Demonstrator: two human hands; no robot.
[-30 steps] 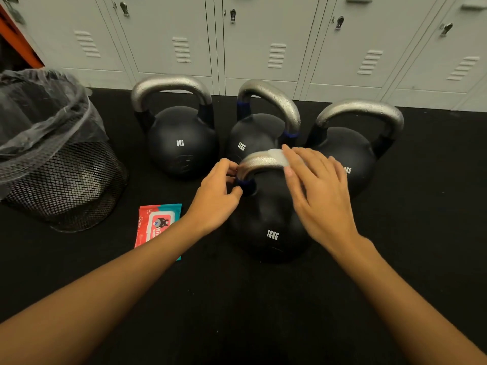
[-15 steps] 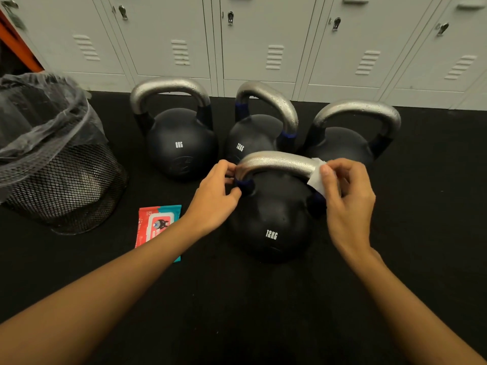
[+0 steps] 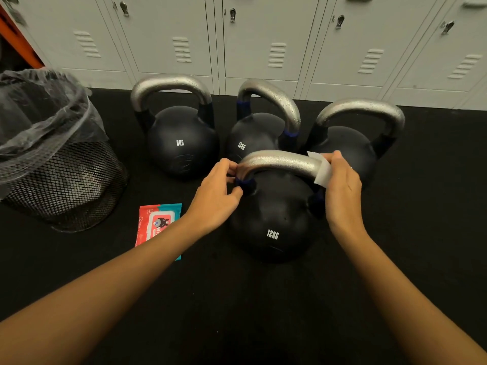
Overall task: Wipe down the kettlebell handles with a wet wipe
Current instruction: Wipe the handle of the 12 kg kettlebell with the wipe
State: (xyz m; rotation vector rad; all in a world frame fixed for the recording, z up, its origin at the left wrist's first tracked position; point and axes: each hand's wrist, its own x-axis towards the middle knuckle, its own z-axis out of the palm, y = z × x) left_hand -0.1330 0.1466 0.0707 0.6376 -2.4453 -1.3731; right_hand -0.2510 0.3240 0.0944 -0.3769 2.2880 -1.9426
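Forearm hides part of the wipes packet [image 3: 158, 222].

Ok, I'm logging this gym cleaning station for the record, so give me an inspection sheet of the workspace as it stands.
Surface: black floor mat.
Job's things: four kettlebells; front 12KG kettlebell, white wet wipe wrapped over its handle's right end; wipes pack lying flat on the mat.
Clutter: nothing seen.
Grippers: left hand grips the handle's left base; right hand holds the wipe against the handle.
Cables: nothing seen.
Surroundings: mesh bin with liner at left; grey lockers behind.
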